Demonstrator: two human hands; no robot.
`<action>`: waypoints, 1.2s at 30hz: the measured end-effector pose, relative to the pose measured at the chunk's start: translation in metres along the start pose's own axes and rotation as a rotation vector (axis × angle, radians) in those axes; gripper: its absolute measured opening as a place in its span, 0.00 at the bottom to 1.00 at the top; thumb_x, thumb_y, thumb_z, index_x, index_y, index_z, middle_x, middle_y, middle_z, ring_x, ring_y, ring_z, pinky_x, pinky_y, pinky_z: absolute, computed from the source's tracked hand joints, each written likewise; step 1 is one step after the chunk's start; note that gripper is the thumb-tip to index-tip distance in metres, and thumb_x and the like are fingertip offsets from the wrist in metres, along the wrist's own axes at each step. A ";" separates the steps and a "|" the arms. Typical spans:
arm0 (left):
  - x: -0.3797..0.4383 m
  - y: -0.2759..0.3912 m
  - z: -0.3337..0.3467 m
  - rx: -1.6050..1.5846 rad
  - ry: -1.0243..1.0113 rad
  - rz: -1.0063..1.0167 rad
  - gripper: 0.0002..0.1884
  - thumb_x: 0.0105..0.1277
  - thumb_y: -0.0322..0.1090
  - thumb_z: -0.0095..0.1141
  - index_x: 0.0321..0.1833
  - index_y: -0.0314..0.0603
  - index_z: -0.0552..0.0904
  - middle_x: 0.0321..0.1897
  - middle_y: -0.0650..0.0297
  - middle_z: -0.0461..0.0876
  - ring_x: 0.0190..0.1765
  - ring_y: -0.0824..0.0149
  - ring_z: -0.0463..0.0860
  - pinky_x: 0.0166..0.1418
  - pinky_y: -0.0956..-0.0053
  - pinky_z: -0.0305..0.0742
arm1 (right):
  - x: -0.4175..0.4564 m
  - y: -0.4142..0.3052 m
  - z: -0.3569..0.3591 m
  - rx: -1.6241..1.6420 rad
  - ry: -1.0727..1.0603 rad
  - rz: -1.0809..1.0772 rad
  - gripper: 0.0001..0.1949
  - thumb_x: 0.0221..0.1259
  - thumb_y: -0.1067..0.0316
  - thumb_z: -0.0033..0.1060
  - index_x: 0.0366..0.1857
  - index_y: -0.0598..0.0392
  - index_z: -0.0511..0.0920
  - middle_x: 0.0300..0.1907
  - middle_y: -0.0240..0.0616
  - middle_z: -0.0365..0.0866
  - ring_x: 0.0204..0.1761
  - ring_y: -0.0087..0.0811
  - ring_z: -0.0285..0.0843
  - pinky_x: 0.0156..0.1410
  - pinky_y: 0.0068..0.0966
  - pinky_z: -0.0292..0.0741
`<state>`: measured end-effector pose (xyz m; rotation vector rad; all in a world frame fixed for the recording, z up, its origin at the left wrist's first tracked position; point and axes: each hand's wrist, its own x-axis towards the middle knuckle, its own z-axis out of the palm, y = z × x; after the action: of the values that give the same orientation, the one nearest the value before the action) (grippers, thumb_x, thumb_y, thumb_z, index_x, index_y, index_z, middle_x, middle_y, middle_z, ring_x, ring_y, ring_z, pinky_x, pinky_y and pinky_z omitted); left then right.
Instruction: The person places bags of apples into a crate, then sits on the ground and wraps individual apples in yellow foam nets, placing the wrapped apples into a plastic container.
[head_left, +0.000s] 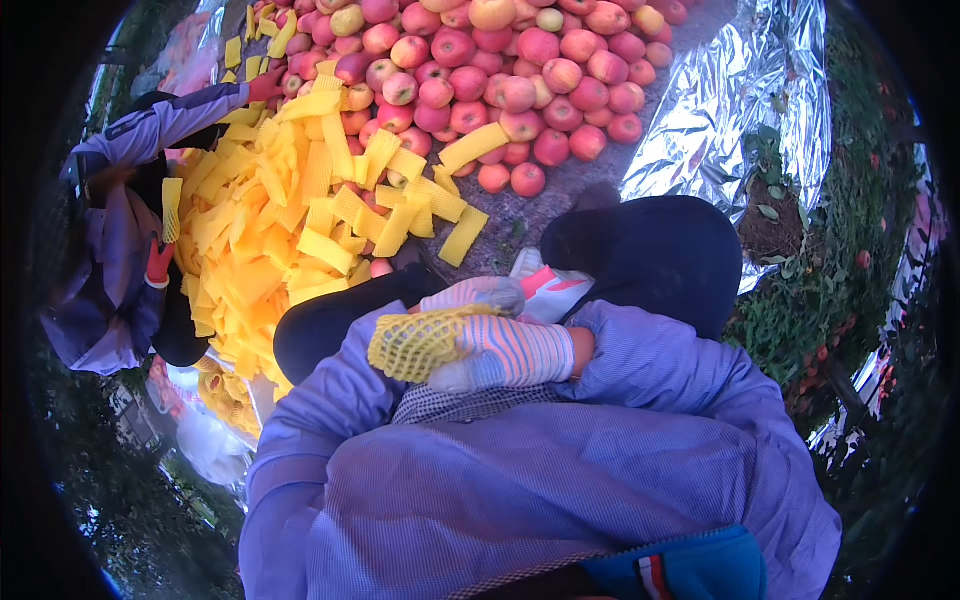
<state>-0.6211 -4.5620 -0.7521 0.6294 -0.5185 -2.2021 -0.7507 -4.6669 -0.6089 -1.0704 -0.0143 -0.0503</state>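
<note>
Both my hands wear striped knit gloves and meet in front of my lap. My right hand (517, 351) grips a yellow foam fruit net (412, 346), whose mesh is stretched wide. Whether a fruit sits inside it, I cannot tell. Just beyond, my left hand (472, 294) lies against the net's far side, its fingers pointing right; its hold is partly hidden. Ahead of my knees a heap of flat yellow foam nets (247, 217) spreads at the left. Beside and beyond it lies a large pile of red apples (469, 82), with several nets strewn on its near edge.
At the left sits a co-worker (112, 247) in red gloves, one hand (266, 84) at the apples, the other (159, 261) near a net. Crinkled silver foil (720, 97) covers ground at the right, beside grass (795, 307). Plastic bags (214, 442) lie at the lower left.
</note>
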 end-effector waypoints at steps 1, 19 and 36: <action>0.013 -0.001 -0.012 0.092 0.003 -0.101 0.24 0.69 0.51 0.57 0.56 0.37 0.76 0.42 0.59 0.81 0.41 0.65 0.81 0.48 0.71 0.78 | 0.000 -0.001 -0.003 0.255 -0.074 0.132 0.21 0.70 0.59 0.59 0.62 0.56 0.74 0.55 0.33 0.81 0.57 0.26 0.76 0.63 0.29 0.71; 0.067 0.064 -0.237 1.690 0.769 -0.462 0.19 0.55 0.47 0.64 0.48 0.50 0.85 0.59 0.56 0.77 0.64 0.53 0.73 0.65 0.49 0.68 | 0.019 0.017 -0.075 0.538 0.328 0.400 0.28 0.70 0.61 0.58 0.70 0.58 0.65 0.65 0.39 0.74 0.68 0.30 0.68 0.72 0.30 0.64; 0.050 -0.057 -0.281 1.630 0.342 -1.009 0.22 0.69 0.45 0.50 0.63 0.47 0.78 0.58 0.55 0.80 0.58 0.54 0.82 0.59 0.57 0.77 | 0.024 0.029 -0.087 0.590 0.375 0.574 0.29 0.69 0.62 0.60 0.71 0.58 0.64 0.65 0.40 0.74 0.67 0.30 0.69 0.72 0.30 0.65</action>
<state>-0.5176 -4.6106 -1.0198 2.4243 -2.1581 -1.8596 -0.7263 -4.7298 -0.6750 -0.4331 0.5826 0.2595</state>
